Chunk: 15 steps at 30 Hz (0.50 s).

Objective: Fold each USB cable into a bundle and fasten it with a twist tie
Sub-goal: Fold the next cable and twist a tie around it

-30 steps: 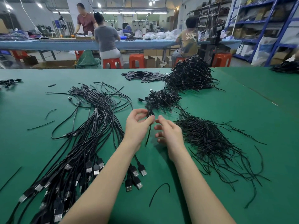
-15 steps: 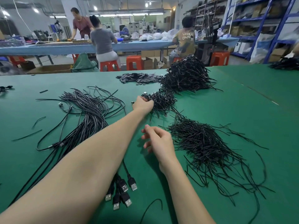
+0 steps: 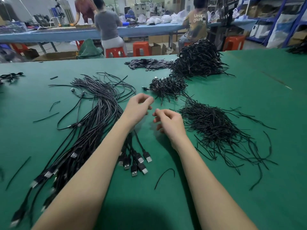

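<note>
A: Nearest me, one stray twist tie (image 3: 164, 177) lies curved on the green table (image 3: 249, 205), between the two forearms.

B: And the plugs?

A: USB cables (image 3: 93, 130) fan out loose under the left forearm, metal plugs toward the person, none folded.

B: Hands?

A: Left hand (image 3: 137, 107) hovers above the mat, fingers loosely curled, holding nothing I can see. Right hand (image 3: 169, 122) just beside it, also loosely curled; thumb and forefinger close together, but I cannot tell if anything is pinched.

B: Ties?

A: Heap of twist ties (image 3: 216, 130) right of the right hand, spilling outward. Beyond the hands, a small pile of bundled cables (image 3: 167, 87); further back a larger black heap (image 3: 199, 61), with flat black pieces (image 3: 147, 63) beside it.

B: Far side?

A: People seated on orange stools (image 3: 141, 48) at a blue bench (image 3: 49, 34); shelving (image 3: 274, 19) at right.
</note>
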### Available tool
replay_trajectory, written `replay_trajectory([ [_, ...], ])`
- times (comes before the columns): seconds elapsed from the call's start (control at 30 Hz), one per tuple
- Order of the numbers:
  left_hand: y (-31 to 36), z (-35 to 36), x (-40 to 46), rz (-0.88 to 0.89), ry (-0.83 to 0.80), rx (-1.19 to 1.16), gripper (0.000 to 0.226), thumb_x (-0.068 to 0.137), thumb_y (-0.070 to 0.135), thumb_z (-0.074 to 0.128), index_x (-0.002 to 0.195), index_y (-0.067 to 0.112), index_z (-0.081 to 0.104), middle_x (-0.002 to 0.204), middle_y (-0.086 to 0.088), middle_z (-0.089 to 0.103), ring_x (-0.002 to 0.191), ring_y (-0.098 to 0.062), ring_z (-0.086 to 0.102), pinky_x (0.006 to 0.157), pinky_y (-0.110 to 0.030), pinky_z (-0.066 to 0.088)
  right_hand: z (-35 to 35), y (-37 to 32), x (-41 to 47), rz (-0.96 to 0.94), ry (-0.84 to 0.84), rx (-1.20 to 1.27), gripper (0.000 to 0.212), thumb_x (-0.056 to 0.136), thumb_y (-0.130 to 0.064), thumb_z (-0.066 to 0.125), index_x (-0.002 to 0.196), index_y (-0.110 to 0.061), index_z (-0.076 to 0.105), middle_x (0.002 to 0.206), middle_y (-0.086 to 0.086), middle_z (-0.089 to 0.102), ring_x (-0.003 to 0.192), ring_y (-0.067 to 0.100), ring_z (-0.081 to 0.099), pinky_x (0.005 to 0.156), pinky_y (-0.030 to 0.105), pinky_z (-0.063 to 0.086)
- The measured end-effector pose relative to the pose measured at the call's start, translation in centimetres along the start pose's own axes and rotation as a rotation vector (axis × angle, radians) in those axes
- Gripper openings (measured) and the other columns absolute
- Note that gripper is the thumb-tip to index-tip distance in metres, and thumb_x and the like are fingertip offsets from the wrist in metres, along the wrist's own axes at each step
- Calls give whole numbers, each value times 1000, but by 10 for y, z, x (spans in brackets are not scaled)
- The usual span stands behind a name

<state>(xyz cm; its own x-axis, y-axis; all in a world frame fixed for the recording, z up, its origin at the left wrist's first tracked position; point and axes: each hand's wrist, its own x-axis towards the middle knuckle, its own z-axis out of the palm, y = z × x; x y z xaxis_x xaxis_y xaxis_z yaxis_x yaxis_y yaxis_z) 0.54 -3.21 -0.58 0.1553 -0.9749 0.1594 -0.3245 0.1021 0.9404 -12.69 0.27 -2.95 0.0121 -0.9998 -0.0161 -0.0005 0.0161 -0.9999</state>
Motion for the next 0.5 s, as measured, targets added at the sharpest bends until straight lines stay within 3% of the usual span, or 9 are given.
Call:
replay_trajectory([
  [0.2, -16, -21, -43, -7, -44, -118, 19, 100, 26, 55, 89, 17, 68, 87, 9, 76, 78, -10, 72, 61, -19, 52, 8, -1, -4, -153, 15, -300, 28, 95, -35, 63, 81, -15, 77, 75, 2, 75, 74, 21, 70, 78, 40, 57],
  [0.37, -17, -23, -38, -16, -30, -131, 21, 100, 24, 54, 87, 15, 67, 85, 6, 74, 76, -10, 71, 64, -22, 52, 6, -7, -1, -169, -75, -548, 26, 92, -43, 67, 84, -20, 76, 80, -5, 75, 78, 12, 67, 73, 29, 51],
  [0.5, -14, -25, -34, 22, -45, -121, 21, 99, 22, 55, 83, 16, 66, 82, 6, 74, 73, -10, 67, 64, -21, 51, 9, -8, -5, -157, -205, -731, 27, 83, -50, 75, 82, -23, 76, 77, -10, 72, 75, 9, 64, 72, 28, 49],
])
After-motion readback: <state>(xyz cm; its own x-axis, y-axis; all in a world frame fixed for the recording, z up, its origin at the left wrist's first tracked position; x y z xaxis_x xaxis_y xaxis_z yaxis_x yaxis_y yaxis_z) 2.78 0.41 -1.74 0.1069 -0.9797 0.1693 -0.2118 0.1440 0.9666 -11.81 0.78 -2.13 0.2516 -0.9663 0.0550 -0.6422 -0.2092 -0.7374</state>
